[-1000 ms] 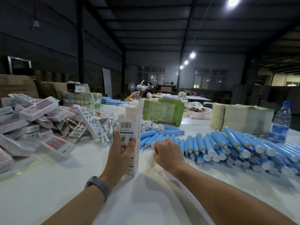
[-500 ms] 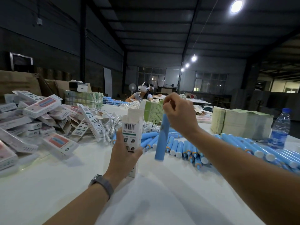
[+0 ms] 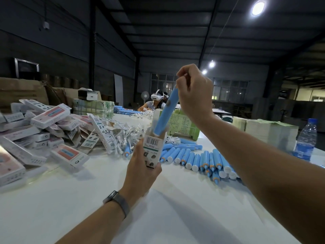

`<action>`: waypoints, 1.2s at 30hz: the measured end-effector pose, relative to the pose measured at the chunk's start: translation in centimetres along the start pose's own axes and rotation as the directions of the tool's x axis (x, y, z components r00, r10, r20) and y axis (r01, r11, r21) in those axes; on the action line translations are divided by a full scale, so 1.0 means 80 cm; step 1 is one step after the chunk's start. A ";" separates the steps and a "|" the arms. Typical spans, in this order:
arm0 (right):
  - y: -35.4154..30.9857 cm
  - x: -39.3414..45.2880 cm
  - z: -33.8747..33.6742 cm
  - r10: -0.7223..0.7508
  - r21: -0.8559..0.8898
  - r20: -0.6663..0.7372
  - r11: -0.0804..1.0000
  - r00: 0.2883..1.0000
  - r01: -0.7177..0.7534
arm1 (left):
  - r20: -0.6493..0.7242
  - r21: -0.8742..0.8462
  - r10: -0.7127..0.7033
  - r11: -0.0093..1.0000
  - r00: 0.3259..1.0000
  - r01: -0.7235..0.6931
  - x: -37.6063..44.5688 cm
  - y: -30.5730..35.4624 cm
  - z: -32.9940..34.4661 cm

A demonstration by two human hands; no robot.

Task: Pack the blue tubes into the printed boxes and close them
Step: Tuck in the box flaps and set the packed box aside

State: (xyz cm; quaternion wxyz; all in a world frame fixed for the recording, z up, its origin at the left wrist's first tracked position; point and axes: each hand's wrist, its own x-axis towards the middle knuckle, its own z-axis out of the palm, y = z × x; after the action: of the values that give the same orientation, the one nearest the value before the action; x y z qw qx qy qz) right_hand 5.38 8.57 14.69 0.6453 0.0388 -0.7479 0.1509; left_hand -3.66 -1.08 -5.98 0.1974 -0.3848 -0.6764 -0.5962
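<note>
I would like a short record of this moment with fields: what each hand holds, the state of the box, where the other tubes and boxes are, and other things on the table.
left hand: grips the printed box, held upright above the table
right hand: pinches the upper end of the blue tube
box state: top open, the tube's lower end just entering it
loose tubes: lying on the table, right of the box
other boxes: piled at the left
also there: water bottle at the far right
</note>
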 end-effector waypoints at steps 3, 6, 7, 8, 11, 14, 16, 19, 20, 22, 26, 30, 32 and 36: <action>0.004 -0.012 0.012 0.002 -0.004 0.001 1.000 1.000 -0.002 | 0.005 0.021 -0.010 1.000 1.000 0.009 -0.001 -0.001 0.000; 0.008 -0.032 0.029 0.065 0.010 0.056 0.998 0.996 -0.066 | 0.001 -0.005 -0.050 0.999 0.999 0.050 0.001 0.004 -0.004; 0.009 -0.040 0.033 0.075 0.004 0.096 0.997 0.993 -0.076 | 0.008 -0.041 -0.059 0.997 0.998 0.059 0.002 0.007 -0.006; 0.009 -0.047 0.038 0.080 0.003 0.137 0.997 0.987 -0.082 | 0.020 -0.090 -0.058 0.994 0.998 0.060 0.001 0.010 -0.008; 0.008 -0.065 0.047 0.075 0.021 0.212 0.996 0.974 -0.081 | 0.067 -0.224 -0.042 0.973 0.997 0.056 0.000 0.016 -0.010; 0.005 -0.071 0.053 0.047 0.007 0.257 0.999 0.965 -0.050 | 0.072 -0.235 -0.046 0.970 0.996 0.062 0.003 0.015 -0.012; 0.006 -0.068 0.054 0.033 -0.035 0.277 0.999 0.960 -0.024 | 0.061 -0.230 -0.029 0.972 0.998 0.043 0.006 0.015 -0.014; 0.010 -0.071 0.052 -0.039 -0.142 0.383 0.985 0.923 0.101 | 0.045 -0.241 -0.044 0.969 0.998 0.053 0.009 0.015 -0.013; 0.010 -0.078 0.052 -0.089 -0.179 0.437 0.967 0.895 0.183 | 0.031 -0.225 -0.052 0.973 0.998 0.057 0.010 0.014 -0.013; 0.011 -0.095 0.053 -0.202 -0.202 0.499 0.919 0.842 0.340 | 0.002 -0.178 -0.053 0.983 0.999 0.053 0.011 0.012 -0.011; 0.011 -0.108 0.059 -0.300 -0.237 0.459 0.866 0.836 0.441 | -0.102 -0.128 -0.052 0.991 0.993 0.039 0.013 0.009 -0.013; 0.006 -0.110 0.077 -0.279 -0.144 0.415 0.920 0.866 0.366 | -0.190 -0.074 -0.032 0.997 0.981 0.018 0.017 0.005 -0.018; 0.002 -0.112 0.086 -0.248 -0.089 0.407 0.947 0.879 0.308 | -0.220 -0.077 -0.051 0.996 0.974 0.035 0.021 0.001 -0.022; -0.004 -0.119 0.110 -0.241 -0.015 0.473 0.959 0.848 0.281 | -0.285 -0.043 -0.049 0.998 0.957 0.038 0.029 -0.010 -0.030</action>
State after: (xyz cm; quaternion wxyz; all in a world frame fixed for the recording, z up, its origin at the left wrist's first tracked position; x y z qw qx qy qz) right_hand -1.38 4.52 4.38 0.4622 0.1482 -0.8741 0.0165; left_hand -6.20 -2.70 -4.35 0.2727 -0.2835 -0.6377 -0.6623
